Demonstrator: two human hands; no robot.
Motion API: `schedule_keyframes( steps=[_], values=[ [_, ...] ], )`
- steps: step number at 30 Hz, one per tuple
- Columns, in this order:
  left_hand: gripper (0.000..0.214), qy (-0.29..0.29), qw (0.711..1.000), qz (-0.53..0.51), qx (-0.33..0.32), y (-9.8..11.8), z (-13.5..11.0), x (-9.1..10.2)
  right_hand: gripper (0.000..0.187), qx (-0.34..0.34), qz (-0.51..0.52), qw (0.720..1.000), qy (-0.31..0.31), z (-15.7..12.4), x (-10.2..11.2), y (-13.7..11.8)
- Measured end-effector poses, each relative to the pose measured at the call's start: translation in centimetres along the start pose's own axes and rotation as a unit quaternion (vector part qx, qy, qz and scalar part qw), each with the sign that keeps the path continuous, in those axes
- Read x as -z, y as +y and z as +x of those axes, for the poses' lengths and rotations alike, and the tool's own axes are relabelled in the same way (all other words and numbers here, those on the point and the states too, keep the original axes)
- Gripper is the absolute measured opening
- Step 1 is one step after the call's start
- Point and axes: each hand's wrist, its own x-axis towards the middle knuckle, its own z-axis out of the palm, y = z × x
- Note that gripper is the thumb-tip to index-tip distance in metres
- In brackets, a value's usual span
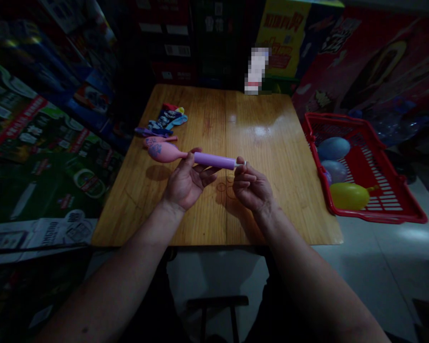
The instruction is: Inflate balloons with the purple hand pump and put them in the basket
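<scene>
A purple hand pump (214,159) lies level above the wooden table (271,190). On its left end sits a pink balloon (163,152), partly blown up. My left hand (186,183) is closed round the pump's barrel near the balloon's neck. My right hand (252,188) pinches the white handle at the pump's right end.
Several flat balloons (164,125) lie in a pile at the table's far left. A red basket (364,166) to the right of the table holds blue, purple and yellow blown-up balloons. Stacked printed boxes (39,143) line the left side and the back. A stool (218,305) stands below the table's near edge.
</scene>
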Motion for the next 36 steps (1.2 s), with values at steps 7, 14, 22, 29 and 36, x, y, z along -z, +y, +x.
schedule_keyframes(
  steps=[7,14,22,29,36],
  values=[
    [0.035,0.017,0.999,-0.018,-0.031,1.8,0.9,0.8,0.011,0.027,0.017,0.999,0.015,0.3,0.9,-2.6],
    [0.043,0.0,0.999,0.012,-0.033,1.5,0.2,0.7,0.017,-0.041,0.15,0.986,-0.052,0.0,0.9,-1.3],
    [0.035,0.016,1.0,-0.007,-0.014,0.0,0.3,0.1,0.026,-0.114,0.23,0.966,-0.014,0.3,0.2,0.1],
    [0.038,0.014,0.998,-0.013,-0.066,2.1,0.9,1.0,0.034,-0.043,0.229,0.972,-0.032,0.0,0.9,-2.9],
    [0.038,-0.012,1.0,-0.004,-0.022,0.4,0.1,0.7,0.023,-0.118,0.202,0.972,-0.018,-0.2,-0.4,-0.3]
  ],
)
